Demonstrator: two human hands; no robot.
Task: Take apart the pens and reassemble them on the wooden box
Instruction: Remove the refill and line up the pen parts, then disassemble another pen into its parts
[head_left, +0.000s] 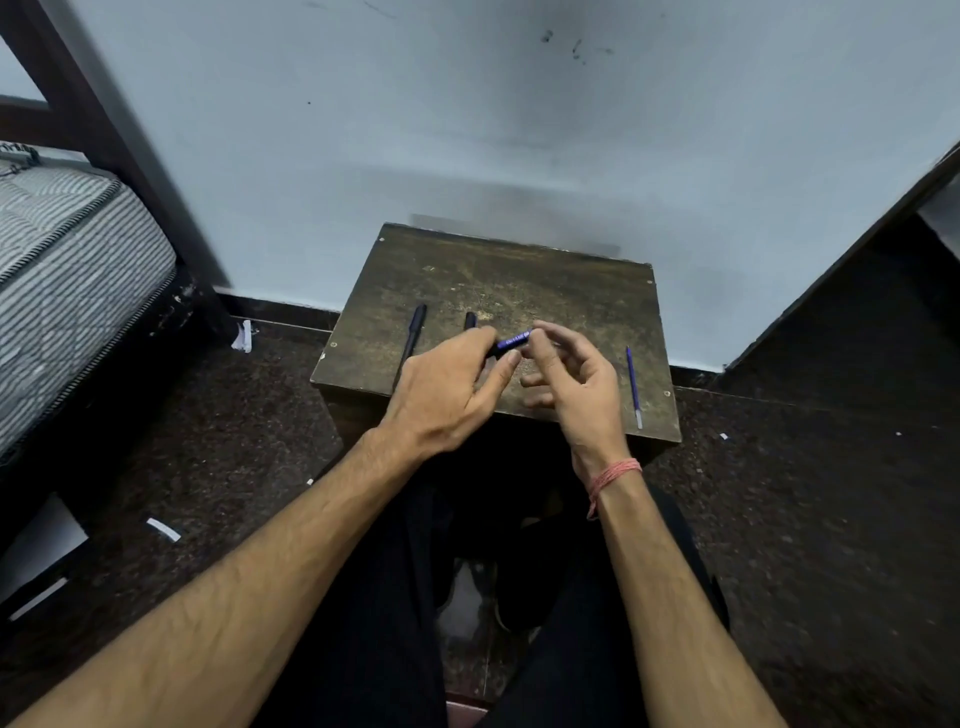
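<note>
The blue pen barrel (511, 343), seen from the head view, is pinched between my left hand (452, 387) and right hand (571, 374) above the wooden box (519, 280), its refill (632, 387) already out, another pen (413, 338) seemingly untouched, reassembly pending.

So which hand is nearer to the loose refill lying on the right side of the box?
The right hand. It is just left of the refill, not touching it. The left hand is farther left, beyond the right hand.

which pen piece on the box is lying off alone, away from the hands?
The thin blue refill near the wooden box's right edge. The dark pen and short dark piece lie left, by the left hand.
</note>
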